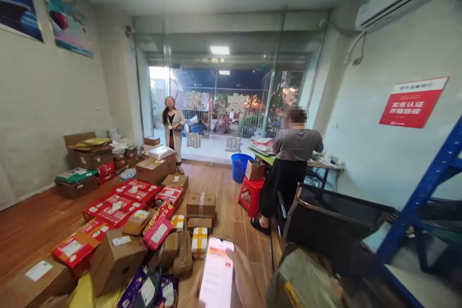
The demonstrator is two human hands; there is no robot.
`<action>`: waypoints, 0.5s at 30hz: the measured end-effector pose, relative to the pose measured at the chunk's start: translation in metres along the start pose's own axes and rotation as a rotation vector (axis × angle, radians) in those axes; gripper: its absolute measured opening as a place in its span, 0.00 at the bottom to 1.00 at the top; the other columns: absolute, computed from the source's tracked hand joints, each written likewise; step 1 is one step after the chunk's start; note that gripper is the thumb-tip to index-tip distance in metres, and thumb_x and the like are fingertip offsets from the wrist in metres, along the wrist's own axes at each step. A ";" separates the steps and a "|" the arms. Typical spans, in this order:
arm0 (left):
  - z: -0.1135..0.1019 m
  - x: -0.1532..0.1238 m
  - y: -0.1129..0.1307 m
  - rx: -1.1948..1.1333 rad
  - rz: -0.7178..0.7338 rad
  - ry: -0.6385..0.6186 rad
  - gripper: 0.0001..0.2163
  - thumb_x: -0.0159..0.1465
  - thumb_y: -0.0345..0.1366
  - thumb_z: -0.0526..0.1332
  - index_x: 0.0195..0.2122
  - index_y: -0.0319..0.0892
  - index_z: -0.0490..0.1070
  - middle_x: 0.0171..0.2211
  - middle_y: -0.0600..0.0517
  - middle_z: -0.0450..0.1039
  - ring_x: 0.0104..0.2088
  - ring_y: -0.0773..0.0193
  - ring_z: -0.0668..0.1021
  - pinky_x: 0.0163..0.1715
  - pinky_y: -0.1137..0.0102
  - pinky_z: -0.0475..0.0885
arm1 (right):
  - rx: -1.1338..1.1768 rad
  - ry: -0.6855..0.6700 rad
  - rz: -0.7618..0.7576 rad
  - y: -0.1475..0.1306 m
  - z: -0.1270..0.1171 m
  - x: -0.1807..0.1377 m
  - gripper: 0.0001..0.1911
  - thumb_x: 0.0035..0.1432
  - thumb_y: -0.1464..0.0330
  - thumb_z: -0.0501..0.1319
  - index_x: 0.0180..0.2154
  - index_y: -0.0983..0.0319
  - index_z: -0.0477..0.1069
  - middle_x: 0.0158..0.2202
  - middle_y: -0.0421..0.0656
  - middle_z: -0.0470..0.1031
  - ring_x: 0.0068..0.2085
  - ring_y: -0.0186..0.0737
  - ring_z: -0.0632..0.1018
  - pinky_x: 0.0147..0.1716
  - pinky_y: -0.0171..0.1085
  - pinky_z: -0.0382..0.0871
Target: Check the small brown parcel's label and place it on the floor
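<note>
Wooden floor point(224, 187) ahead lies open between parcels point(119, 231) and one red stool point(251, 196); right hand point(245, 276), fingers wrapped, grips one smartphone point(217, 274).

Glossy glass phone point(217, 274); matt cardboard boxes point(115, 260); smooth wooden floor point(32, 226).

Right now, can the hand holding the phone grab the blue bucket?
Probably not. The hand is wrapped around the phone, and the blue bucket sits far across the floor, past the red stool.
</note>
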State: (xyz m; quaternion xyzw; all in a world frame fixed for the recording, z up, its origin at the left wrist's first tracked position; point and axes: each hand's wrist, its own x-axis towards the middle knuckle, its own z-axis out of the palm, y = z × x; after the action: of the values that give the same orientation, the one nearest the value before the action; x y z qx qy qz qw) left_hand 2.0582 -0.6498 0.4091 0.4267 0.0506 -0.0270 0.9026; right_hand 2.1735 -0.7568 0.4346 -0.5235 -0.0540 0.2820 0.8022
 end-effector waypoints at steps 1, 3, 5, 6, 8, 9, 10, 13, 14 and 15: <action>-0.007 0.005 0.004 0.002 0.020 0.015 0.44 0.51 0.44 0.68 0.65 0.52 0.44 0.61 0.46 0.58 0.57 0.42 0.65 0.51 0.51 0.68 | 0.029 -0.031 0.003 -0.005 0.009 0.007 0.29 0.29 0.51 0.72 0.33 0.61 0.74 0.25 0.42 0.78 0.29 0.47 0.78 0.30 0.41 0.71; -0.021 0.016 0.014 0.027 0.043 0.038 0.49 0.48 0.42 0.69 0.66 0.51 0.40 0.60 0.45 0.60 0.53 0.41 0.70 0.48 0.53 0.69 | 0.053 -0.104 -0.026 -0.012 0.026 0.024 0.26 0.32 0.52 0.71 0.31 0.62 0.73 0.24 0.41 0.77 0.27 0.42 0.76 0.29 0.38 0.69; -0.033 0.026 0.026 0.077 0.032 0.052 0.47 0.50 0.40 0.66 0.66 0.52 0.37 0.58 0.44 0.63 0.47 0.44 0.74 0.46 0.52 0.71 | 0.040 -0.118 -0.079 -0.012 0.041 0.043 0.25 0.34 0.53 0.72 0.30 0.63 0.71 0.24 0.40 0.76 0.26 0.39 0.75 0.29 0.37 0.68; -0.039 0.030 0.031 0.104 0.014 0.063 0.46 0.51 0.39 0.65 0.66 0.54 0.36 0.57 0.45 0.64 0.46 0.46 0.75 0.45 0.52 0.71 | 0.024 -0.104 -0.103 -0.011 0.048 0.053 0.24 0.35 0.54 0.72 0.31 0.63 0.71 0.25 0.40 0.76 0.26 0.38 0.75 0.29 0.36 0.68; -0.049 0.036 0.040 0.147 -0.026 0.094 0.44 0.53 0.37 0.63 0.66 0.57 0.36 0.59 0.49 0.63 0.49 0.47 0.73 0.43 0.55 0.73 | 0.002 -0.049 -0.139 -0.006 0.058 0.070 0.25 0.34 0.56 0.73 0.32 0.63 0.70 0.27 0.41 0.77 0.28 0.38 0.75 0.32 0.37 0.68; -0.054 0.038 0.044 0.163 -0.038 0.105 0.44 0.54 0.37 0.63 0.66 0.57 0.36 0.60 0.50 0.61 0.52 0.46 0.71 0.43 0.56 0.73 | 0.006 -0.030 -0.145 -0.003 0.062 0.077 0.25 0.34 0.56 0.73 0.33 0.63 0.70 0.27 0.41 0.77 0.28 0.38 0.75 0.33 0.37 0.68; -0.059 0.041 0.047 0.167 -0.046 0.108 0.43 0.55 0.37 0.63 0.66 0.57 0.37 0.61 0.51 0.60 0.54 0.45 0.69 0.43 0.57 0.74 | 0.026 -0.014 -0.139 -0.001 0.066 0.083 0.25 0.35 0.56 0.73 0.33 0.62 0.70 0.27 0.40 0.76 0.29 0.39 0.75 0.33 0.37 0.68; -0.074 0.049 0.055 0.121 -0.036 0.091 0.40 0.56 0.38 0.62 0.66 0.56 0.40 0.62 0.52 0.57 0.57 0.45 0.65 0.45 0.56 0.73 | 0.141 0.006 -0.088 0.002 0.074 0.096 0.21 0.39 0.53 0.68 0.31 0.60 0.68 0.23 0.37 0.73 0.26 0.38 0.73 0.28 0.36 0.66; -0.079 0.053 0.057 0.106 -0.030 0.088 0.40 0.56 0.38 0.62 0.66 0.56 0.40 0.63 0.52 0.57 0.58 0.45 0.65 0.46 0.56 0.72 | 0.168 0.007 -0.077 0.002 0.076 0.099 0.19 0.41 0.53 0.66 0.30 0.59 0.68 0.22 0.36 0.72 0.25 0.38 0.73 0.27 0.35 0.65; -0.085 0.056 0.059 0.098 -0.032 0.087 0.40 0.56 0.38 0.62 0.66 0.56 0.41 0.63 0.51 0.57 0.58 0.45 0.64 0.46 0.56 0.72 | 0.180 0.005 -0.071 0.002 0.078 0.102 0.17 0.42 0.53 0.65 0.29 0.59 0.67 0.22 0.36 0.72 0.24 0.37 0.72 0.26 0.35 0.65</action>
State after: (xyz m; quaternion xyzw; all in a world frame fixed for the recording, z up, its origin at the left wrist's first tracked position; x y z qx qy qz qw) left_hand 2.1135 -0.5472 0.3947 0.4702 0.0952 -0.0255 0.8771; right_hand 2.2278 -0.6416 0.4462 -0.4477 -0.0447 0.2559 0.8556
